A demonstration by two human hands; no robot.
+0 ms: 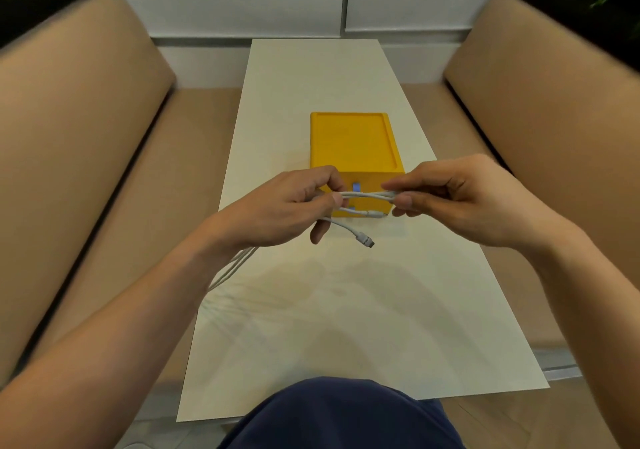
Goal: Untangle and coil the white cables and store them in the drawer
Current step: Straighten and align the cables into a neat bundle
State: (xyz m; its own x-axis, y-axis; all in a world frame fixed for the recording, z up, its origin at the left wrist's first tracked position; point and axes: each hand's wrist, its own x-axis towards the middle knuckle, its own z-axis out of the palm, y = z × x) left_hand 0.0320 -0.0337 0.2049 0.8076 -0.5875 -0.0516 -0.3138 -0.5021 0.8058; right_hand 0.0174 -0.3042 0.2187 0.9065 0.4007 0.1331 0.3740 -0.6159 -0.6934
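Above the bench (346, 310), both hands pinch the white cables (367, 195) between curled fingers (403, 202); the dangling plug ends (365, 240) could re-tangle while coiling.

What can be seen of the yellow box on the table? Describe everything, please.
The yellow box looks like matte plastic, a squarish block standing upright on the white table, a little beyond its middle. Its top is a shallow recess with a raised rim. The front faces the person and shows two small pale blue handles, one above the other; nothing is pulled out. The left hand, right hand and white cables cover part of the front; contact cannot be told.
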